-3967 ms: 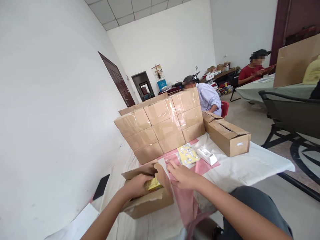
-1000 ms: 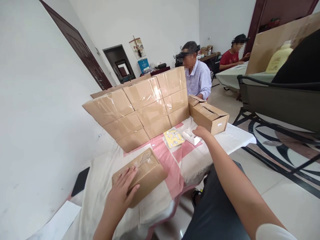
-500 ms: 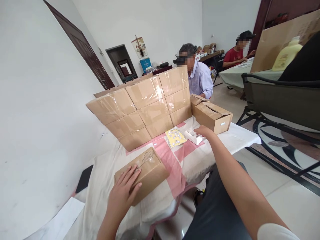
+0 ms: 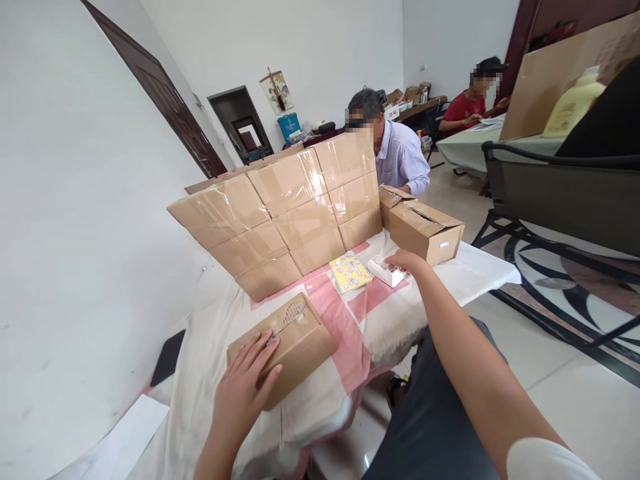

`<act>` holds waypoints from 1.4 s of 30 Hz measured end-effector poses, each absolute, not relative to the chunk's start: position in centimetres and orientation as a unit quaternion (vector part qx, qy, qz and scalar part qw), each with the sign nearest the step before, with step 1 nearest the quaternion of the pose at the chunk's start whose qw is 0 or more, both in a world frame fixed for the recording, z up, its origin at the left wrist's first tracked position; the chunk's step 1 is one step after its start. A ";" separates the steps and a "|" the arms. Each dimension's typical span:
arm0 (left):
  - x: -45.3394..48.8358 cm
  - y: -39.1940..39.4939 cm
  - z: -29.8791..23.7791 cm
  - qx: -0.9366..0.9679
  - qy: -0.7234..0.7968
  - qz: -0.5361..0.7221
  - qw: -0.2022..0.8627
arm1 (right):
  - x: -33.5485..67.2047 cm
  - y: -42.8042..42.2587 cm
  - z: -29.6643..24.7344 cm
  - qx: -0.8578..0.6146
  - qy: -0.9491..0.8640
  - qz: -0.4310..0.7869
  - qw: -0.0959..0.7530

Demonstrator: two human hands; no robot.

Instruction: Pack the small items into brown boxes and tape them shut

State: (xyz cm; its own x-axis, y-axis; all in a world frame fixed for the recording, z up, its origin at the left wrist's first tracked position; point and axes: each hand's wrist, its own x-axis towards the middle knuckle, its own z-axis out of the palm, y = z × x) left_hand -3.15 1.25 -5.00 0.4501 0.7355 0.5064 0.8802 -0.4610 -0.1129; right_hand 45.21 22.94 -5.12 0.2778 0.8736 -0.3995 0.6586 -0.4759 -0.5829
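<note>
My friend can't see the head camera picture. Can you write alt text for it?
A person's left hand lies spread on a closed cardboard box, while the right hand is at what looks like a white tape dispenser. A flat yellow patterned item lies beside it, near a wall of taped boxes.

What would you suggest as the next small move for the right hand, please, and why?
Probably pull a strip from what looks like a white tape dispenser: the right hand is right at it, while the left hand lies flat on the closed cardboard box.
</note>
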 end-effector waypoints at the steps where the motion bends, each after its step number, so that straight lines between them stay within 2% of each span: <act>1: -3.1 1.2 -5.0 -0.831 -0.486 -0.196 0.185 | 45.1 22.9 -5.1 -0.787 -0.484 0.350 0.154; 15: -2.7 0.9 -4.7 -0.830 -0.480 -0.203 0.199 | 44.5 23.0 -5.3 -0.791 -0.442 0.374 0.200; 33: -2.7 0.8 -4.4 -0.829 -0.480 -0.176 0.227 | 44.0 22.4 -4.9 -0.792 -0.449 0.347 0.226; 42: -2.6 0.9 -4.6 -0.827 -0.475 -0.206 0.220 | 44.0 20.8 -5.3 -0.789 -0.454 0.323 0.258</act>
